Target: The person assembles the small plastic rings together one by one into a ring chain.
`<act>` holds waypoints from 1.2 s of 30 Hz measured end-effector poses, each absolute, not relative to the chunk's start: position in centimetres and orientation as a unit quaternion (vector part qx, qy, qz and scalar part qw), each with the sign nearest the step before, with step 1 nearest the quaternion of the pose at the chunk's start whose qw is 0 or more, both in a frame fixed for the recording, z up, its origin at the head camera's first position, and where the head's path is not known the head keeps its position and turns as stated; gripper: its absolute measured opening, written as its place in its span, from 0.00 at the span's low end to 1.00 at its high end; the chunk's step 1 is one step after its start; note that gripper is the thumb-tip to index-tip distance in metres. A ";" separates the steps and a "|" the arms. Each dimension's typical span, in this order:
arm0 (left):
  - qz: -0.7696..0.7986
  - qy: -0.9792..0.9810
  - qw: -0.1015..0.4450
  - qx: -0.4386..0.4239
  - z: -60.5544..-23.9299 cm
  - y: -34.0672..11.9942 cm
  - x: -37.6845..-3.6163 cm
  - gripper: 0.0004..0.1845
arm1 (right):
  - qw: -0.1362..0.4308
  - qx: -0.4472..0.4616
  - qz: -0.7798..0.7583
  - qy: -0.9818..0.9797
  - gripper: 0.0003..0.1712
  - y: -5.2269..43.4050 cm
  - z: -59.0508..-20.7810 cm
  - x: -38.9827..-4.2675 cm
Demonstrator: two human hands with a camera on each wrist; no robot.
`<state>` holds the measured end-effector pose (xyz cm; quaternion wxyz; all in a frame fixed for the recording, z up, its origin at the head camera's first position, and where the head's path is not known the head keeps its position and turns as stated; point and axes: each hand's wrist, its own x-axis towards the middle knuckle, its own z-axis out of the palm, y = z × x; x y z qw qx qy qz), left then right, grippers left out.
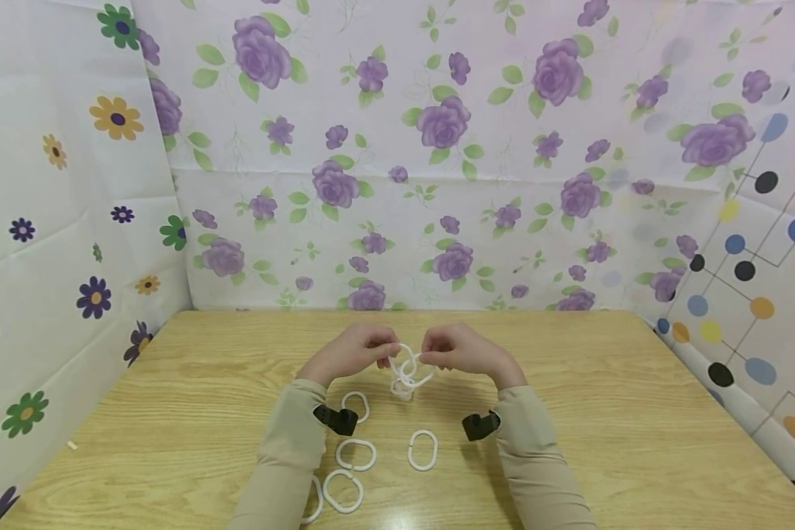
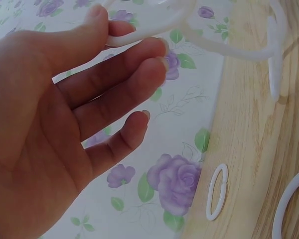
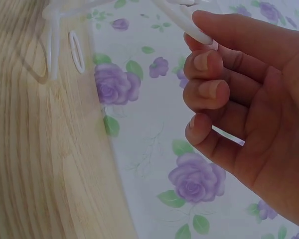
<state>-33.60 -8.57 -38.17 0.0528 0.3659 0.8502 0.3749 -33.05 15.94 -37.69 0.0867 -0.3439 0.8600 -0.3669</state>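
Note:
Over the middle of the table, my left hand pinches a white plastic oval link between thumb and forefinger. My right hand pinches another white link opposite it, the two hands a short way apart. Between them the links overlap, with more white links hanging below in a short chain. In the left wrist view the held link lies at the thumb tip, the other fingers loosely bent. The right wrist view shows the end of a link between thumb and forefinger, the remaining fingers curled beneath.
A loose oval link lies in front of the hands. Several more, including one link near the left forearm, lie on the wooden table; the left sleeve partly covers one. Flowered cloth stands behind the table.

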 end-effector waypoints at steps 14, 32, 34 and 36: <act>0.375 0.852 0.081 0.356 -38.1 -8.6 -33.5 0.13 | 0.022 -0.318 -0.394 0.862 0.07 15.8 -37.5 -32.9; 0.389 0.867 0.065 0.306 -38.1 -10.3 -33.5 0.09 | 0.074 -0.360 -0.410 0.835 0.05 14.8 -38.3 -33.2; 0.383 0.869 0.059 0.309 -38.0 -10.5 -33.5 0.08 | 0.092 -0.357 -0.396 0.841 0.06 14.6 -38.1 -33.0; 0.382 0.872 0.051 0.302 -37.9 -10.7 -33.5 0.08 | 0.121 -0.343 -0.353 0.862 0.09 14.5 -38.0 -32.6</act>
